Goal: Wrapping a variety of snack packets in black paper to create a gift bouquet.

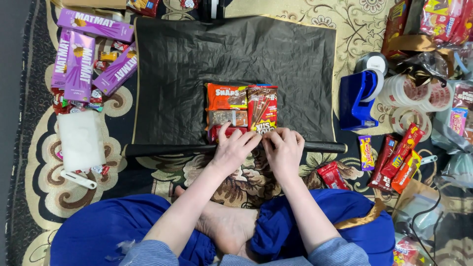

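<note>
A small stack of snack packets (241, 112), orange, brown and red, lies in the middle of a black wrapping sheet (187, 64) spread on the carpet. The sheet's near edge is curled into a black roll (167, 149) running left to right. My left hand (235, 149) rests on that roll with its fingers touching the red packet at the stack's near side. My right hand (284, 148) sits beside it, fingertips pinching the sheet's edge at the stack's near right corner. Both hands almost touch each other.
Purple boxes (79, 61) and small sweets lie at the far left, a white block (81, 140) below them. A blue tape dispenser (358, 98), tape rolls (416, 93) and several snack packets (399, 157) sit on the right. My crossed legs in blue fabric (113, 226) are nearest.
</note>
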